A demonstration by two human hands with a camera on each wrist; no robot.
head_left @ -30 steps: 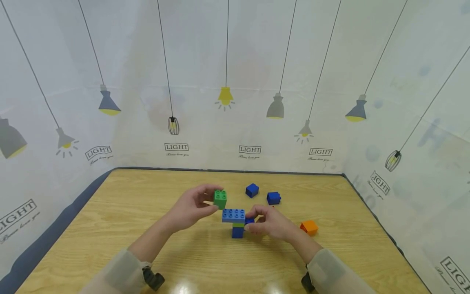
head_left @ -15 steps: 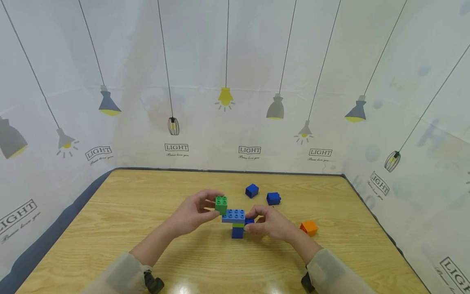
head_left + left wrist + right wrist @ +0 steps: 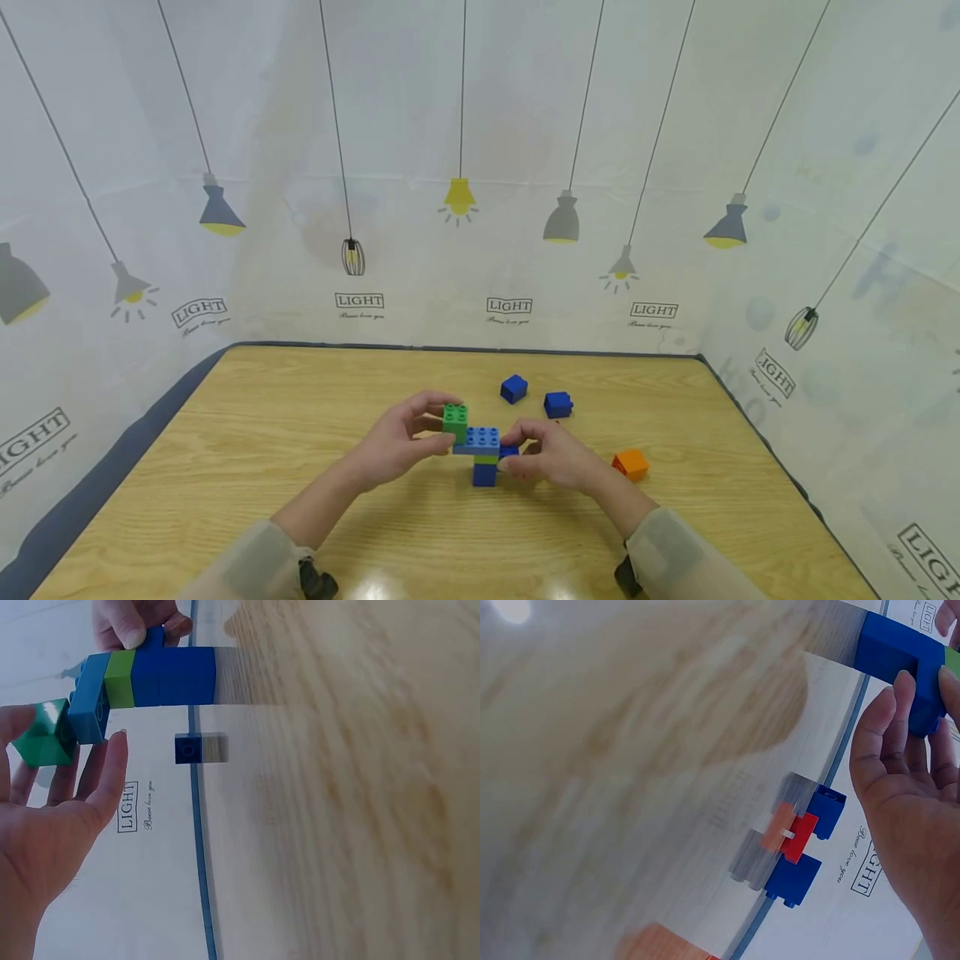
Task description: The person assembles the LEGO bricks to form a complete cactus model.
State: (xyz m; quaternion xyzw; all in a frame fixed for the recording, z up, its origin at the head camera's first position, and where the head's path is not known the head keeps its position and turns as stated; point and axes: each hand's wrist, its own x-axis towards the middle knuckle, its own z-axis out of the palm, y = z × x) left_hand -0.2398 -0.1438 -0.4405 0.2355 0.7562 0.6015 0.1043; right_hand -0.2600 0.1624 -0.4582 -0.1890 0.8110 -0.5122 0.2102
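My left hand (image 3: 405, 440) pinches a green toy brick (image 3: 454, 421) between thumb and fingers. It sits at the left end of a long light blue brick (image 3: 482, 441), overlapping its studs in the head view. That long brick tops a stack with a lime green brick (image 3: 120, 679) beneath it and dark blue bricks (image 3: 484, 476) at the base, upright on the table. My right hand (image 3: 558, 457) grips the dark blue brick (image 3: 928, 694) that juts from the stack's right side. The left fingertips (image 3: 118, 742) lie close by the light blue brick.
Two loose blue bricks (image 3: 513, 388) (image 3: 558, 405) lie behind the stack on the wooden table (image 3: 300, 383). An orange brick (image 3: 631, 465) is at the right, near the right forearm. A red brick (image 3: 799, 838) shows in the right wrist view. Printed cloth walls (image 3: 420, 250) border the table.
My left hand has brought the green brick right and down, from beside the light blue brick to its left end. The right hand stays where it was on the stack.
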